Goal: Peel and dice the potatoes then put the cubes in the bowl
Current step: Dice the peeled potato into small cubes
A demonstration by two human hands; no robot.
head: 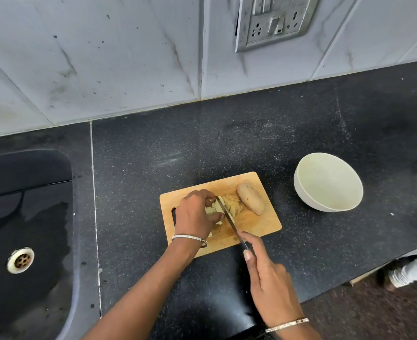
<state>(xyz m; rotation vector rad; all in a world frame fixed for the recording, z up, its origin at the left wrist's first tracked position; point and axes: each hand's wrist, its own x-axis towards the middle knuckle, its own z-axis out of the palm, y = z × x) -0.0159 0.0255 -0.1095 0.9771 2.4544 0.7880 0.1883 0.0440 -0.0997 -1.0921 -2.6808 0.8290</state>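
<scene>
A wooden cutting board lies on the black counter. On it my left hand holds a peeled, partly sliced potato with curled fingers. My right hand grips the handle of a knife, index finger along its spine; the blade runs through the potato right beside my left fingertips. An unpeeled brown potato lies at the board's far right. A few pale cut pieces sit near my left thumb. A white bowl with nothing in it stands to the right of the board.
A black sink with a metal drain takes up the left side. A tiled wall with a socket plate rises behind the counter. The counter's front edge drops to the floor at the lower right.
</scene>
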